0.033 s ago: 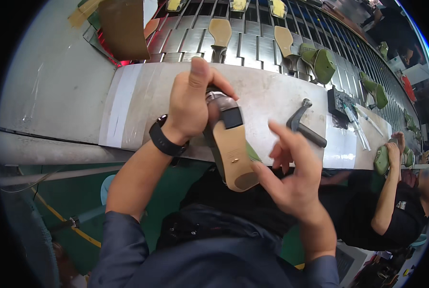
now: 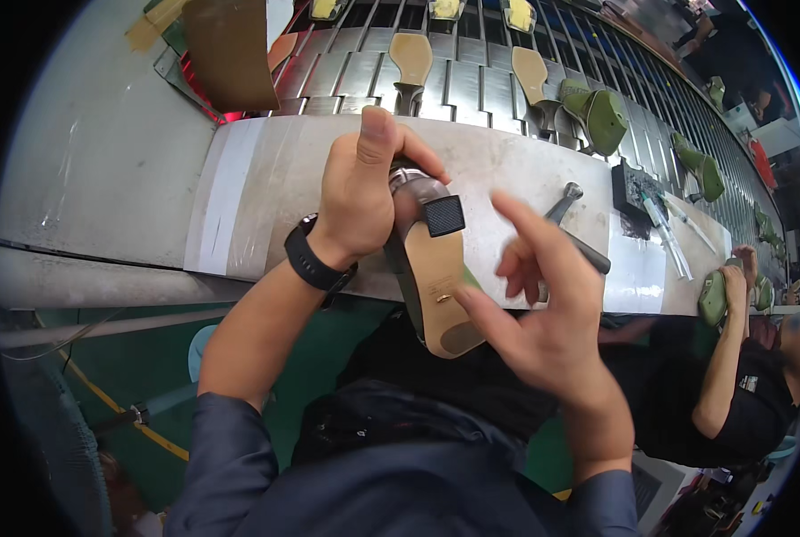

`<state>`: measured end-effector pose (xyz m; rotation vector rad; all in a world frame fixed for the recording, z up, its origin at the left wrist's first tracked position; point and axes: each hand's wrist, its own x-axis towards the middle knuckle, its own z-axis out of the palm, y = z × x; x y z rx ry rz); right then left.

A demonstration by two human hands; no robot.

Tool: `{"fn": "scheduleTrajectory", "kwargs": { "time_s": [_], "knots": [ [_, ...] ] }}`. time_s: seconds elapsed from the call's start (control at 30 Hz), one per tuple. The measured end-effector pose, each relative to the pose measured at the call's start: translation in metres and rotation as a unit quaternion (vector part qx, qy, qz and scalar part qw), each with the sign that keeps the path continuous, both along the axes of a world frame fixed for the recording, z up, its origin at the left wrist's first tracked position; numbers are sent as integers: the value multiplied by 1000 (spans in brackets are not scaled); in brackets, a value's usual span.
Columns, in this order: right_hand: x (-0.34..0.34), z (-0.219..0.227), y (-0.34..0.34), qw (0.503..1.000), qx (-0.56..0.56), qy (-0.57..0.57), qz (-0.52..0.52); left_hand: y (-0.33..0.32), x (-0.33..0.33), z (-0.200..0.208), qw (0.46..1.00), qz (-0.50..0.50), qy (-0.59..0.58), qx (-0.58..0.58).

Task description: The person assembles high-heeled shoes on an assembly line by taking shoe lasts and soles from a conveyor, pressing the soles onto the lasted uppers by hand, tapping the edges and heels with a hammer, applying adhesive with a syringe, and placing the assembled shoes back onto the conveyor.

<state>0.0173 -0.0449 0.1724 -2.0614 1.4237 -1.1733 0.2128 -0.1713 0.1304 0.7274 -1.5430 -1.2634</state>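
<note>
A pale workbench (image 2: 498, 148) lies along a slatted metal conveyor (image 2: 350, 85), and a hammer (image 2: 588, 251) with a dark handle rests on it. Beyond the hammer, on the conveyor, stand green shoes (image 2: 604, 121) and tan soles (image 2: 410, 59). Right of the hammer are a black block (image 2: 631, 190) and slim white tubes (image 2: 667, 234); farther right, a co-worker (image 2: 727, 385) handles another green shoe (image 2: 711, 298).

The held shoe (image 2: 436, 268) is left of the hammer, tan sole facing up, its forefoot reaching past the bench's near edge. The left hand (image 2: 357, 192), farther left of the hammer, has its fingers wrapped around the heel end, thumb raised. The right hand (image 2: 556, 327), just nearer the person than the hammer, is loosely spread and grips nothing; whether its thumb touches the shoe's side, I cannot tell.

The likeliest trouble seems a drop: only the heel end is gripped, so a slackened left hand could let the overhanging forefoot swing down. The right fingers overlap the hammer in view, so a careless sweep might knock its handle, if they are low enough.
</note>
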Motion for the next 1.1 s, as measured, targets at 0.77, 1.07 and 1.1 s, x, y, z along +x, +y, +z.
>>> {"fn": "scheduleTrajectory", "kwargs": {
  "time_s": [0.77, 1.07, 1.1],
  "knots": [
    [49, -19, -53, 949, -279, 131, 66, -1, 25, -32, 990, -13, -40, -132],
    [54, -21, -56, 948, -284, 125, 69, -1, 22, -38, 988, 4, 41, -146],
    [54, -22, -58, 948, -284, 122, 71, -2, 22, -38, 989, 4, 41, -145]
  ]
}}
